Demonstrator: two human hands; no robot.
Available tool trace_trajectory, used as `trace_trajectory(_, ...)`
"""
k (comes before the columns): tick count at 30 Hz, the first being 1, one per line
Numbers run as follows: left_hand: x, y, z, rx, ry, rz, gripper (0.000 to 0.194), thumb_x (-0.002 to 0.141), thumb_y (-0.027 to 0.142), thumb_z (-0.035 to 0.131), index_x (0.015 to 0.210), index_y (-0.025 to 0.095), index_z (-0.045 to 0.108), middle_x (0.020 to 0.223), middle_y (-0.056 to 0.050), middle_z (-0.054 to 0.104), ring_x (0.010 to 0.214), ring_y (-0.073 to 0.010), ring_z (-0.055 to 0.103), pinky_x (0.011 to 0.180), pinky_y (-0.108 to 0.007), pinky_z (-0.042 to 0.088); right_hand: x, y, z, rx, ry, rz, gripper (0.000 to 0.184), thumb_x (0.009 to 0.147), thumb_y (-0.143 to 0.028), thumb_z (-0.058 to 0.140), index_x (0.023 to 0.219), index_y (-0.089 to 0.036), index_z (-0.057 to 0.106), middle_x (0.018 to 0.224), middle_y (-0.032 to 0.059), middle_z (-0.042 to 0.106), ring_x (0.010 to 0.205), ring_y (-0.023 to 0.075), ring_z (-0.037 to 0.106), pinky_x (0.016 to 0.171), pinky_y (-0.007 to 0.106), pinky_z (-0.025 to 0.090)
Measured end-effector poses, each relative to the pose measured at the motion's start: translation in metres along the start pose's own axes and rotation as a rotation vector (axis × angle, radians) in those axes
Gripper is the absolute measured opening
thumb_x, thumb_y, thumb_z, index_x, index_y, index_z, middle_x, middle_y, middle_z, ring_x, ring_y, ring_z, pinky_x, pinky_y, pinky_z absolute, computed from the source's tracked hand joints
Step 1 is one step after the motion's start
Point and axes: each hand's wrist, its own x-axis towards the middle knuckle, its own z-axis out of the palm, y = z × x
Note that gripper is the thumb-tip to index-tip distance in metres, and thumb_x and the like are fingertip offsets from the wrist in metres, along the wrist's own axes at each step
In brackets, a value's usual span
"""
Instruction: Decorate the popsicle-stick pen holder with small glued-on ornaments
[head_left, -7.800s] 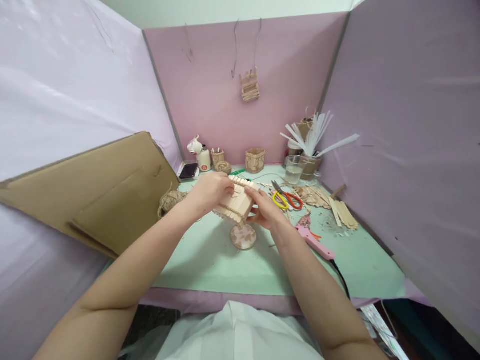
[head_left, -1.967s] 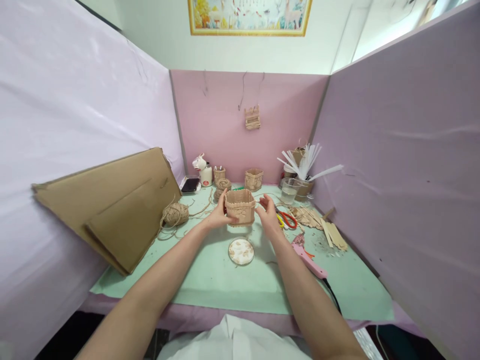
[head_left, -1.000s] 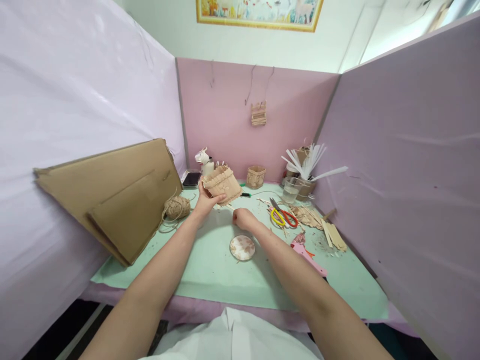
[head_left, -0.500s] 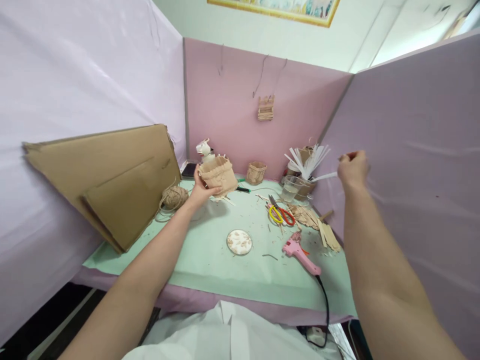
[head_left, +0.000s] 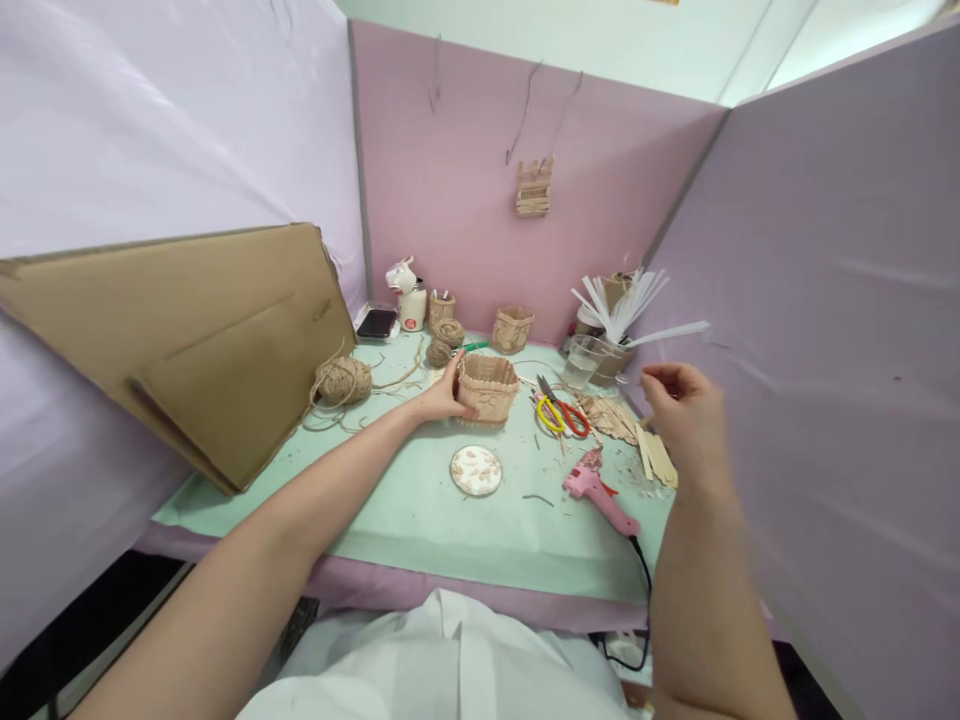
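Note:
My left hand (head_left: 444, 394) grips the left side of a small box made of craft sticks (head_left: 489, 392), thumb across its front. The box stands upright with its open top showing, trimmed with twine round the rim and base. My right hand (head_left: 684, 402) is raised at the right, apart from the box, its thumb and forefinger pinched together. Whatever is between those fingertips is too small to make out. In front of the box lies a round coaster-like disc (head_left: 476, 470) with brown and white patches.
A pink glue gun (head_left: 600, 490), red-and-yellow scissors (head_left: 559, 412) and wood strips (head_left: 656, 458) lie at the right. Behind stand a plastic cup of water (head_left: 583, 362) and another stick box (head_left: 513, 329). At the left are a twine ball (head_left: 343, 381) and cardboard (head_left: 225, 350).
The box, tilted at the left a second ago, is now lower, upright and nearer the middle. My right hand left the box's underside, swung up to the right, then came down a little.

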Motion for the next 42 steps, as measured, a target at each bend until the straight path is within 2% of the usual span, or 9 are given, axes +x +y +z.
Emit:
trace_trajectory(5, -0.002, -0.001, 0.001, 0.027, -0.019, 0.020, 0.140, 0.051, 0.027, 0.083, 0.145, 0.021, -0.020, 0.154, -0.020, 0.014, 0.140, -0.0295, 0.024, 0.114, -0.044, 0.019, 0.005, 0.018, 0.015, -0.111, 0.216, -0.159, 0.019, 0.080, -0.030, 0.052, 0.087, -0.018, 0.065, 0.083, 0.0072, 0.065, 0.079, 0.0211, 0.060, 0.075, 0.037, 0.048)
trace_trajectory(10, -0.005, 0.007, -0.002, 0.068, -0.027, -0.005, 0.141, 0.048, 0.029, 0.084, 0.146, 0.020, -0.018, 0.154, -0.022, 0.011, 0.141, -0.0297, 0.019, 0.114, -0.043, 0.017, -0.002, 0.044, 0.044, -0.415, -0.065, -0.109, 0.028, 0.076, -0.022, 0.051, 0.097, -0.013, 0.067, 0.119, 0.0192, 0.054, 0.110, 0.0307, 0.051, 0.092, 0.046, 0.039)
trace_trajectory(13, -0.012, 0.026, -0.011, 0.140, 0.054, -0.097, 0.132, 0.051, 0.031, 0.082, 0.148, 0.020, -0.007, 0.151, -0.024, 0.019, 0.140, -0.0307, 0.024, 0.111, -0.047, 0.022, -0.016, 0.037, 0.054, -0.407, -0.065, -0.102, 0.029, 0.076, -0.022, 0.053, 0.100, -0.014, 0.067, 0.116, 0.0185, 0.056, 0.103, 0.0289, 0.054, 0.087, 0.043, 0.040)
trace_trajectory(16, -0.021, 0.051, -0.021, 0.264, 0.271, -0.136, 0.092, 0.064, 0.037, 0.073, 0.142, 0.019, 0.029, 0.137, -0.019, 0.045, 0.126, -0.0271, 0.045, 0.101, -0.042, 0.037, -0.031, 0.017, 0.060, -0.287, -0.061, -0.102, 0.023, 0.082, -0.033, 0.052, 0.081, -0.016, 0.068, 0.075, 0.0083, 0.064, 0.070, 0.0210, 0.055, 0.068, 0.033, 0.040)
trace_trajectory(20, -0.036, 0.078, -0.020, 0.363, 0.575, -0.119, 0.032, 0.075, 0.037, 0.060, 0.097, 0.014, 0.064, 0.088, -0.007, 0.067, 0.079, -0.0156, 0.060, 0.073, -0.027, 0.047, -0.050, -0.003, 0.076, -0.180, -0.086, -0.101, 0.041, 0.087, -0.046, 0.047, 0.059, -0.018, 0.056, 0.053, 0.0003, 0.053, 0.053, 0.0144, 0.044, 0.056, 0.028, 0.032)
trace_trajectory(27, -0.058, 0.088, -0.004, 0.520, 0.419, -0.246, 0.045, 0.081, 0.052, 0.046, 0.059, 0.016, 0.060, 0.039, 0.004, 0.039, 0.043, -0.0096, 0.038, 0.050, -0.024, 0.032, -0.074, 0.011, 0.111, 0.062, -0.276, -0.062, 0.024, 0.092, -0.035, 0.037, 0.080, -0.021, 0.052, 0.061, -0.0017, 0.052, 0.058, 0.0149, 0.048, 0.059, 0.027, 0.036)
trace_trajectory(32, -0.061, 0.085, -0.003, 0.608, 0.187, -0.267, 0.025, 0.078, 0.034, 0.048, 0.075, 0.016, 0.064, 0.054, 0.003, 0.051, 0.053, -0.0116, 0.046, 0.056, -0.024, 0.036, -0.078, 0.021, 0.110, 0.112, -0.302, -0.061, 0.009, 0.081, -0.029, 0.054, 0.086, -0.021, 0.054, 0.077, 0.0009, 0.059, 0.066, 0.0149, 0.052, 0.063, 0.027, 0.040)
trace_trajectory(36, -0.063, 0.084, 0.001, 0.611, -0.047, -0.197, 0.031, 0.068, 0.017, 0.044, 0.093, 0.017, 0.063, 0.083, -0.001, 0.065, 0.073, -0.0144, 0.057, 0.067, -0.025, 0.043, -0.078, 0.017, 0.103, 0.051, -0.369, -0.045, 0.022, 0.082, -0.037, 0.054, 0.068, -0.020, 0.055, 0.058, -0.0028, 0.050, 0.055, 0.0130, 0.044, 0.057, 0.026, 0.035)
trace_trajectory(42, -0.064, 0.082, 0.002, 0.549, -0.091, -0.215, 0.022, 0.070, 0.020, 0.048, 0.083, 0.018, 0.065, 0.079, -0.001, 0.067, 0.073, -0.0150, 0.060, 0.068, -0.025, 0.046, -0.080, 0.012, 0.102, 0.032, -0.461, -0.046, 0.022, 0.085, -0.036, 0.048, 0.073, -0.020, 0.056, 0.059, -0.0009, 0.055, 0.056, 0.0138, 0.047, 0.057, 0.026, 0.035)
